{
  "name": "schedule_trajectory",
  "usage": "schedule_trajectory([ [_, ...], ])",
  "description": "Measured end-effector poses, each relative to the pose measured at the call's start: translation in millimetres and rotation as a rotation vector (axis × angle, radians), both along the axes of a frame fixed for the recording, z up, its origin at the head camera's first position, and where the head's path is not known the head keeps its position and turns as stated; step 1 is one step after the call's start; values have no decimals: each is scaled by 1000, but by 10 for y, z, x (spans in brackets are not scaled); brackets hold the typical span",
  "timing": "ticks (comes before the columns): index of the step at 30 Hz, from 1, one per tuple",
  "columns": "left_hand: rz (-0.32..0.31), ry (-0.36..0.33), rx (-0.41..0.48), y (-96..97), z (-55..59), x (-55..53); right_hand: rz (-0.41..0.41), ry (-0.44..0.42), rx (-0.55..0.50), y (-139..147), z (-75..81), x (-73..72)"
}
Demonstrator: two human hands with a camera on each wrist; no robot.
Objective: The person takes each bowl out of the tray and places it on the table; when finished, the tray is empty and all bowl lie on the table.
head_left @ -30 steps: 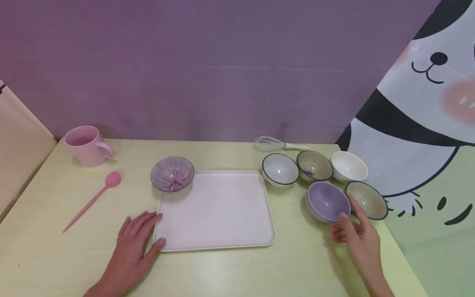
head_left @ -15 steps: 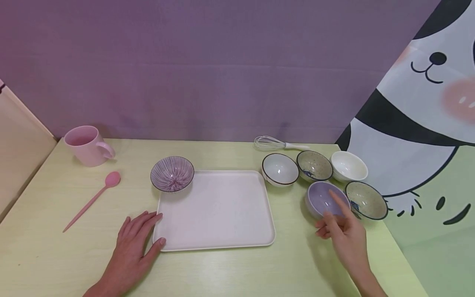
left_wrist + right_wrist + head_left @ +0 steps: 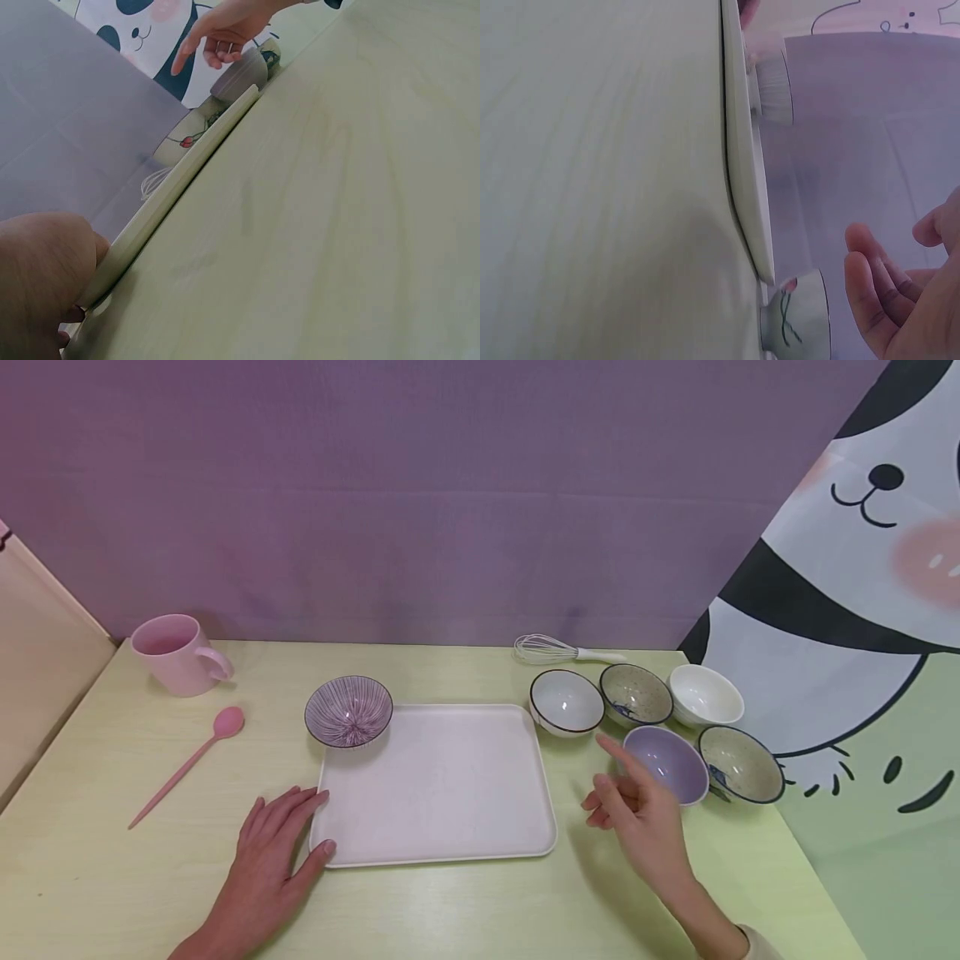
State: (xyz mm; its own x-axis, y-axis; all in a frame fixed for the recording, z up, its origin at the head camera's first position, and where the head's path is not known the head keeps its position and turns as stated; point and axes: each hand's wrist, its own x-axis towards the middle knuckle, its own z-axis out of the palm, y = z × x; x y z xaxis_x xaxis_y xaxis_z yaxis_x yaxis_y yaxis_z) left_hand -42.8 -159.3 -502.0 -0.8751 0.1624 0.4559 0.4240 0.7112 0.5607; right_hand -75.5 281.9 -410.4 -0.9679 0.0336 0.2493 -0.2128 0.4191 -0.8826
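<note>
My left hand lies at the left edge of a white rectangular tray, thumb and fingertips touching its rim. The left wrist view shows this hand against the tray's edge. My right hand hovers over the table between the tray and a purple bowl, holding nothing. Its index finger is extended toward a white bowl with a dark rim; the other fingers are loosely curled. A purple-striped bowl sits over the tray's back left corner.
Behind the purple bowl stand a speckled bowl and a plain white bowl. Another speckled bowl is at its right. A whisk lies at the back. On the left are a pink mug and a pink spoon.
My right hand has moved left, from the front of the right speckled bowl, past the purple bowl, toward the tray. My left hand and the dishes have stayed in place.
</note>
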Motion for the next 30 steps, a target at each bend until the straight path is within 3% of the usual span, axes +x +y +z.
schedule_trajectory([
  [13,-4,-34,-6,-7,13,12,151,-7,-27,-511,-76,-145],
  [30,-5,-19,-8,-11,13,16,388,-195,13,-1058,-102,-385],
])
